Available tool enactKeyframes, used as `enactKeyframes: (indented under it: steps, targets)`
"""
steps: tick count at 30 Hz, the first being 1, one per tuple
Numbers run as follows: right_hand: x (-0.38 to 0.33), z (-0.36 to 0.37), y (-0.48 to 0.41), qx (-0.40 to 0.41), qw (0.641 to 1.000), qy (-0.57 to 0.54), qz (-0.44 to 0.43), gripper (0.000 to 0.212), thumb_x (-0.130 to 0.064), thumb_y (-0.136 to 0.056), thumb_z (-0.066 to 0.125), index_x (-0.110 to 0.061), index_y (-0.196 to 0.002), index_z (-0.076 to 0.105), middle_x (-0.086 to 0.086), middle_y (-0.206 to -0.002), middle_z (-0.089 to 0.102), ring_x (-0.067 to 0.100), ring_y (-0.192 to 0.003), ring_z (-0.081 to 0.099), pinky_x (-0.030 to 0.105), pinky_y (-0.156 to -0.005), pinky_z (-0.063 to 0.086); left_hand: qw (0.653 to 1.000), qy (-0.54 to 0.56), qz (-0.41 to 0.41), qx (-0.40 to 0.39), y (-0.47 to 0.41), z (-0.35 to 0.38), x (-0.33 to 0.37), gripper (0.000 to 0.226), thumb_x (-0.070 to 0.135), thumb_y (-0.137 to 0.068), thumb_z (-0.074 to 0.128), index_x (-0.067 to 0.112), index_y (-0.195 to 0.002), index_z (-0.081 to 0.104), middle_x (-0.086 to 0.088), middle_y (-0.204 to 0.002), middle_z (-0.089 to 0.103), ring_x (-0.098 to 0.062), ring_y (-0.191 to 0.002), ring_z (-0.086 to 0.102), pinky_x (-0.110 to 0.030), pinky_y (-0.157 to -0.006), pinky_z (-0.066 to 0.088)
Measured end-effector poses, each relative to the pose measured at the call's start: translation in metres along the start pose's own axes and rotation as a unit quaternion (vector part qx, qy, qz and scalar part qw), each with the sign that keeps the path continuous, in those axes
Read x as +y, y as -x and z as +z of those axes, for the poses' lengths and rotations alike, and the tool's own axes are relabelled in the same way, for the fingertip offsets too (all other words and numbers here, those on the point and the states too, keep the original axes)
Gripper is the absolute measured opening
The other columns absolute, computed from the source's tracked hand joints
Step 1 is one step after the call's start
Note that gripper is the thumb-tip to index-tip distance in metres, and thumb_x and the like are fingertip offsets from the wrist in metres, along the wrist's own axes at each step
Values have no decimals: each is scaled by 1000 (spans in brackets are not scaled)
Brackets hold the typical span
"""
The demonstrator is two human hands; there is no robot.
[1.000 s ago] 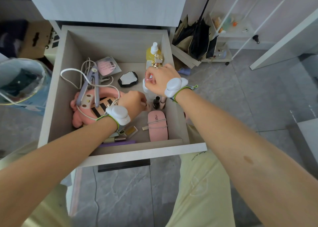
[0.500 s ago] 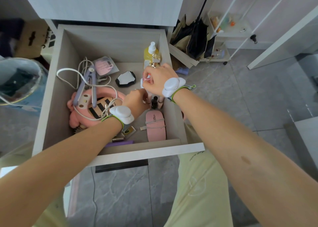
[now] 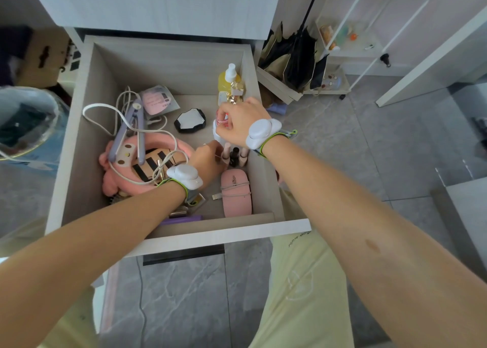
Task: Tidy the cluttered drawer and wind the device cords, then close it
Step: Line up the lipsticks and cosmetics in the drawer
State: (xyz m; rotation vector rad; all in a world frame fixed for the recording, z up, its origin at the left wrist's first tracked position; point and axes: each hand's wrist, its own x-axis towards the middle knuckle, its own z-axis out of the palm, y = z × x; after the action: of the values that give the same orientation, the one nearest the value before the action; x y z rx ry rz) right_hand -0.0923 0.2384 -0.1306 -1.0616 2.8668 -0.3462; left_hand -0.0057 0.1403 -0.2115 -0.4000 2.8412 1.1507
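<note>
While the right hand (image 3: pixel 238 122) pinches an upright white bottle (image 3: pixel 217 134), the left hand (image 3: pixel 208 160) hides its grip.

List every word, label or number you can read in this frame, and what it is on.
"UN": on the pink case; the smaller print beside it is blurred.
Print on the pink packet: too small to read.
Upside-down script on the pale yellow garment: too blurred to read.
Black marks on the cardboard box: not legible.
</note>
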Motion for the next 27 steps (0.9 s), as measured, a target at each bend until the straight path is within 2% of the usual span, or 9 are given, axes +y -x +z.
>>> enactKeyframes:
  steps: [7, 12, 15, 18, 21, 22, 23, 25, 27]
  targets:
    - [-3, -1, 0, -12, 999, 31, 5, 19, -34, -81, 48, -22, -82, 63, -5, -76, 68, 18, -76, 60, 20, -83, 24, 992, -69, -17, -104, -11, -23, 1, 34, 7, -77, 67, 2, -110, 60, -11, -104, 68, -28, -97, 63, -33, -85, 50]
    - [-3, -4, 0, -31, 998, 58, -1, 14, -33, -82, 46, -27, -75, 56, -5, -70, 59, 21, -69, 51, 23, -86, 26, 985, -94, 73, -127, -11, -76, 0, 26, 2, -77, 61, 10, -101, 66, 0, -93, 68, -18, -86, 65, -27, -80, 50]
    - [-3, -4, 1, -34, 997, 66, 0, 16, -34, -83, 46, -25, -73, 56, -5, -68, 58, 20, -67, 49, 25, -86, 27, 964, -135, 133, -185, -5, -100, -10, 18, 10, -78, 67, 20, -93, 68, 7, -89, 68, -9, -82, 63, -30, -80, 52]
    - [-5, -5, 0, -38, 997, 68, -6, 18, -36, -83, 47, -25, -73, 57, -3, -70, 62, 21, -68, 53, 26, -90, 29, 943, -172, 152, -240, 8, -108, -26, 19, 14, -79, 69, 26, -93, 67, 7, -99, 66, -7, -87, 60, -18, -76, 46]
    - [-5, -5, 1, -39, 997, 71, -10, 17, -35, -83, 47, -25, -73, 56, -3, -74, 67, 21, -72, 58, 26, -89, 29, 938, -179, 227, -191, 20, -110, -40, 20, 42, -86, 56, 26, -92, 66, 24, -108, 59, 9, -89, 52, -4, -76, 36]
    - [-6, -5, 1, -39, 997, 72, -11, 16, -35, -82, 48, -25, -73, 56, -2, -75, 67, 21, -73, 59, 27, -89, 29, 935, -200, 220, -192, 21, -112, -45, 23, 41, -88, 51, 25, -94, 66, 26, -109, 58, 9, -88, 51, -6, -77, 38]
    - [-5, -6, 1, -38, 996, 75, -11, 17, -35, -83, 48, -25, -73, 57, -2, -76, 68, 21, -74, 60, 27, -90, 29, 935, -212, 204, -197, 20, -113, -48, 18, 27, -89, 52, 23, -99, 66, 21, -110, 60, 4, -88, 52, -13, -77, 42]
    - [-6, -6, 1, -39, 996, 76, -10, 19, -34, -83, 48, -22, -75, 60, -1, -77, 69, 22, -76, 60, 28, -90, 29, 941, -229, 154, -196, 17, -115, -54, 34, -1, -79, 54, 18, -106, 64, 2, -113, 62, -12, -94, 54, -30, -81, 48]
    - [-10, -5, -1, -37, 996, 79, -14, 20, -33, -82, 48, -20, -77, 62, 1, -76, 69, 24, -75, 61, 29, -89, 30, 949, -235, 125, -170, 16, -124, -54, 39, -9, -73, 54, 13, -103, 64, -6, -114, 58, -21, -102, 53, -35, -86, 46]
